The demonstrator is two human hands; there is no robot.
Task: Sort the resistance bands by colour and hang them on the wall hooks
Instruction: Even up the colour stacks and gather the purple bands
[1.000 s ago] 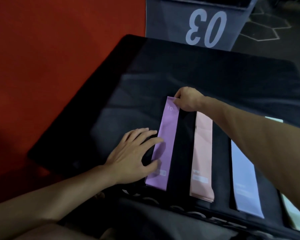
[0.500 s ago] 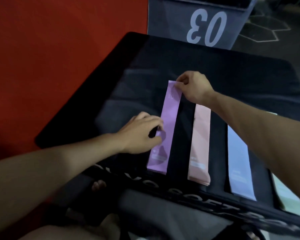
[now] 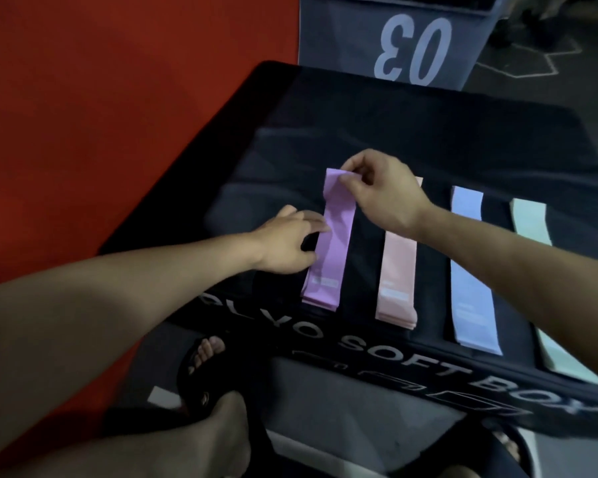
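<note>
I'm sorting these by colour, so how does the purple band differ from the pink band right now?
The purple band is being handled: the right hand pinches its far end and the left hand touches its side. The pink band lies untouched, partly hidden under the right wrist. Purple lies left of pink. Both lie lengthwise on the black box.

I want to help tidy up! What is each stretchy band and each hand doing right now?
Purple band: on the black soft box, far end pinched and lifted.
Pink band: lying flat, untouched.
Blue band: lying flat, untouched.
Pale green band: lying flat, partly hidden by the right arm.
Right hand: pinching the purple band's far end.
Left hand: fingers on the purple band's left edge.
</note>
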